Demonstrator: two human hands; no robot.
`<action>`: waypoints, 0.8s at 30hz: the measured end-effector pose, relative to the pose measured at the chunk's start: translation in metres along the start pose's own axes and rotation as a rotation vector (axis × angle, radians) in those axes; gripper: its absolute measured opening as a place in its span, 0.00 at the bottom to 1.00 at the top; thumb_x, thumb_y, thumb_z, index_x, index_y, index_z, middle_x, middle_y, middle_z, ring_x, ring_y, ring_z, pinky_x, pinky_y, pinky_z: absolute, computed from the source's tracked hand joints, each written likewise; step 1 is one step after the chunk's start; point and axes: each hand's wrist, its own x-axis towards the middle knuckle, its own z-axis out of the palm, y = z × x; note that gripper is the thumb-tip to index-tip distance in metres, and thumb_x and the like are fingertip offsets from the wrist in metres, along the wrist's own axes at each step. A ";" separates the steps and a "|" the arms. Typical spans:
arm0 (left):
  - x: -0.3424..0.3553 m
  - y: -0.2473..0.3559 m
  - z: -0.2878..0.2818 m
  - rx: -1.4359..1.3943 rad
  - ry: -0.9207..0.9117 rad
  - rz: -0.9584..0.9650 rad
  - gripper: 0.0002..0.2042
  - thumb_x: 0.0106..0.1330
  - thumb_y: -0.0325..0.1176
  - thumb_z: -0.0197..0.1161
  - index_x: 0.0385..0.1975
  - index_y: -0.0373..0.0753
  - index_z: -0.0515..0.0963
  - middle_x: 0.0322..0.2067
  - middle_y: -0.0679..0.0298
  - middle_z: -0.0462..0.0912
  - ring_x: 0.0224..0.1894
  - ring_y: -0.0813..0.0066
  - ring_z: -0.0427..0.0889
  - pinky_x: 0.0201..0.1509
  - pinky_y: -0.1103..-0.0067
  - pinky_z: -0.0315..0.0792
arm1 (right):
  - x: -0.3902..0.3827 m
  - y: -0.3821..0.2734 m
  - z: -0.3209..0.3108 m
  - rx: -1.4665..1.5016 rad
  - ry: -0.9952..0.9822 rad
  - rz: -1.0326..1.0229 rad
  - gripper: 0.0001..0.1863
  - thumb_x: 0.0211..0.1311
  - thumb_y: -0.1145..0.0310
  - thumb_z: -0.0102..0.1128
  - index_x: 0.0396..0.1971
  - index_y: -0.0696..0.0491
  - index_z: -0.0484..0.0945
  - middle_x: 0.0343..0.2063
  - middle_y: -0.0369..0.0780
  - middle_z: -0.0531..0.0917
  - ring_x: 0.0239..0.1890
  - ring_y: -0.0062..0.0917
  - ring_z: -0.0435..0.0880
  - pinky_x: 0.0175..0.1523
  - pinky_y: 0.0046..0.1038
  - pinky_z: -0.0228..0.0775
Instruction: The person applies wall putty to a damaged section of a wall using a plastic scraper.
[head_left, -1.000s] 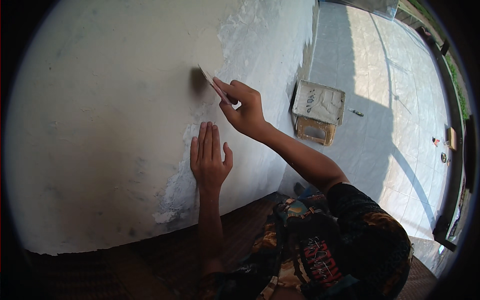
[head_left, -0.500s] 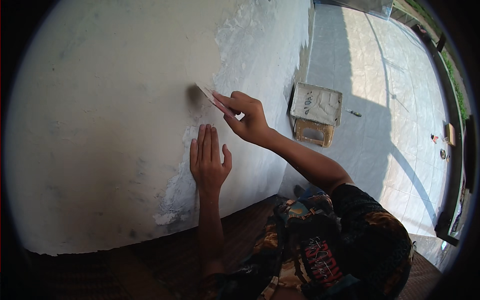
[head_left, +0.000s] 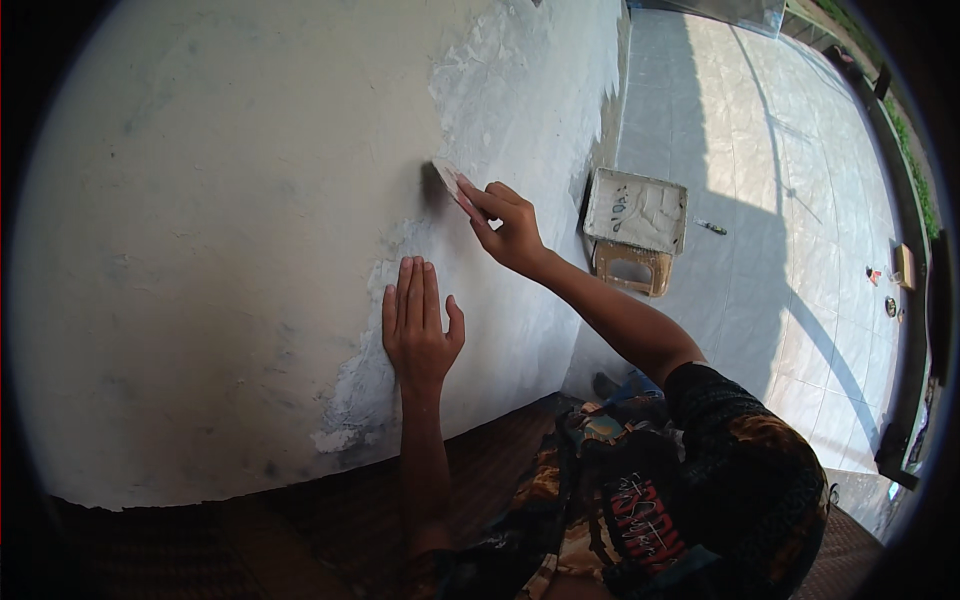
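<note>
My right hand (head_left: 508, 228) grips a putty knife (head_left: 449, 182) by its reddish handle, fingers pressed along it. The pale blade is tilted at the wall (head_left: 230, 220), casting a dark shadow just to its left. Around and right of the blade lies a whitish, rough band of filler (head_left: 490, 75) with ragged edges. Below the knife, my left hand (head_left: 422, 335) rests flat against the wall, fingers straight and pointing up, thumb apart, with nothing in it. More patchy white filler (head_left: 365, 385) shows beside the left wrist.
To the right, a shallow tray of whitish paste (head_left: 640, 212) sits on a tan plastic stool (head_left: 632, 268). A small tool with a dark handle (head_left: 710, 227) lies by it on the pale sheet-covered floor (head_left: 745, 290). Small items and a box (head_left: 904, 266) stand near the far right edge.
My right hand and the putty knife have moved right along the wall. The left hand stays flat on the wall, nearly where it was.
</note>
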 end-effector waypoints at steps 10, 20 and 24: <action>0.001 0.000 0.003 -0.019 0.013 -0.005 0.24 0.64 0.32 0.59 0.61 0.34 0.73 0.62 0.57 0.77 0.68 0.65 0.71 0.73 0.62 0.58 | 0.064 0.010 0.016 -0.230 0.049 -0.140 0.32 0.43 0.86 0.65 0.56 0.55 0.79 0.27 0.40 0.77 0.31 0.33 0.75 0.37 0.31 0.72; 0.002 0.002 0.004 -0.016 0.012 0.002 0.24 0.64 0.32 0.59 0.61 0.34 0.73 0.62 0.58 0.77 0.68 0.65 0.72 0.74 0.63 0.57 | 0.094 -0.013 0.005 0.007 0.201 -0.020 0.29 0.49 0.86 0.59 0.55 0.55 0.81 0.22 0.39 0.75 0.23 0.21 0.73 0.31 0.25 0.69; 0.002 0.002 0.007 -0.026 0.020 0.008 0.24 0.64 0.32 0.59 0.61 0.34 0.74 0.62 0.58 0.77 0.68 0.65 0.72 0.74 0.63 0.57 | 0.079 0.007 0.016 -0.188 0.081 -0.198 0.31 0.44 0.87 0.63 0.55 0.56 0.80 0.25 0.40 0.77 0.28 0.28 0.75 0.34 0.28 0.71</action>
